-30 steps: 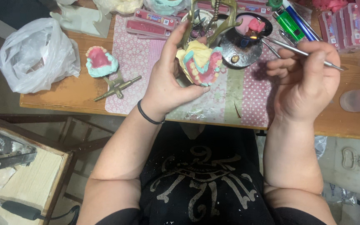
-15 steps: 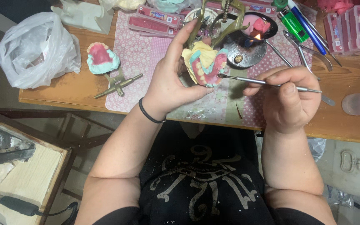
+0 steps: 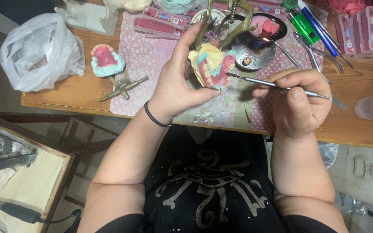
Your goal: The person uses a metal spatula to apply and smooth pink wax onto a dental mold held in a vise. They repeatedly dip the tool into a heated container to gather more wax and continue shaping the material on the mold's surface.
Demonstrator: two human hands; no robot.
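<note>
My right hand, pinching the metal carver, has dropped its tip onto the denture model gripped by my left hand, so carving contact's made.

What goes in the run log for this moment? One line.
left hand: holds denture model | right hand: holds metal wax carver, tip at teeth
</note>
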